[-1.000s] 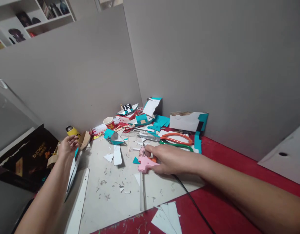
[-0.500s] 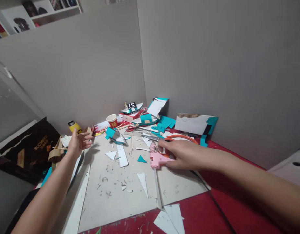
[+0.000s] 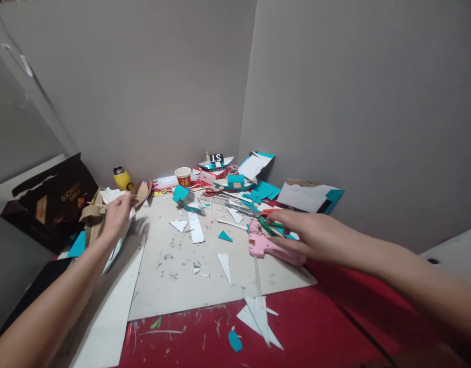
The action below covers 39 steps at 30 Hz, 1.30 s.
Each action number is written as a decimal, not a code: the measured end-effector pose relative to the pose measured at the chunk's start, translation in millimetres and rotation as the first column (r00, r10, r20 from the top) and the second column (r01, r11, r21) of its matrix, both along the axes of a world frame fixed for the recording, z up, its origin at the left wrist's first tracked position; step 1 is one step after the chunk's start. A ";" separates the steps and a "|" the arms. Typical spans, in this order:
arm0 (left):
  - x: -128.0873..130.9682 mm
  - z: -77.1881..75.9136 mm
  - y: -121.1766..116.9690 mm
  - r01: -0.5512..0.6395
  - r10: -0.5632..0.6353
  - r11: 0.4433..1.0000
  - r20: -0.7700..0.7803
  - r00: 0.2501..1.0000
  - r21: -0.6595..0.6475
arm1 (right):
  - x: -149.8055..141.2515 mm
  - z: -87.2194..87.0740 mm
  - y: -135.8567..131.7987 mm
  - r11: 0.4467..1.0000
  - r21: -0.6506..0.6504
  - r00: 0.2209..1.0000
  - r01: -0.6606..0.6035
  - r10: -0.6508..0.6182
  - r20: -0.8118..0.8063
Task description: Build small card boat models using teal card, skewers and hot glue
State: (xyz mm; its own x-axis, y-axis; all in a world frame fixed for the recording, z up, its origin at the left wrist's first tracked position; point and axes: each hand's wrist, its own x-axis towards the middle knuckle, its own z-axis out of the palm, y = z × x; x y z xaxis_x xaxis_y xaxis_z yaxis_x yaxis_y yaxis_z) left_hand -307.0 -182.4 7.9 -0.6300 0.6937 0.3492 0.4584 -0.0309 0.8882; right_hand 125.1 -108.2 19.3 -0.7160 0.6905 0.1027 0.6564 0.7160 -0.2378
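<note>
My right hand [image 3: 302, 230] is at the right of the work board, its fingers curled around the handles of a pair of scissors [image 3: 272, 225] with green showing; orange shows beside them. Just beneath that hand, a pink glue gun [image 3: 260, 245] lies on the board with a clear glue stick [image 3: 257, 281] jutting from its rear. My left hand [image 3: 118, 212] is at the left, fingers drawn together beside a brown paper piece [image 3: 142, 194]; whatever is between the fingertips is hidden. A small teal-and-white paper model [image 3: 187, 198] sits between the hands.
White and teal scraps [image 3: 225, 268] litter the grey board [image 3: 159, 296] on a red table [image 3: 174, 352]. Behind are a paper cup [image 3: 183, 176], model boats [image 3: 235, 182] and a yellow bottle [image 3: 122, 179]. A dark box [image 3: 55, 204] stands left; a black cord [image 3: 358, 327] runs right.
The view has shifted. My left hand has gone from spread fingers to drawn-together ones. My right hand has moved off the glue gun onto the scissors' handles, leaving the gun on the board.
</note>
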 end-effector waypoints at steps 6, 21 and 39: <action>45.6 -32.9 -16.5 0.155 -0.175 0.983 -0.227 0.958 -0.101 | -78.8 14.0 7.0 0.981 0.088 0.980 -0.173 0.180 -0.080; 132.3 -32.5 -26.2 0.168 -0.570 0.802 -0.651 0.501 -0.573 | -191.0 -31.3 43.1 0.951 0.210 0.971 -0.228 0.206 0.122; 147.6 -57.6 -28.3 0.208 -0.638 0.766 -0.683 0.354 -0.608 | -195.0 -33.5 22.3 0.937 0.204 0.959 -0.282 0.277 0.056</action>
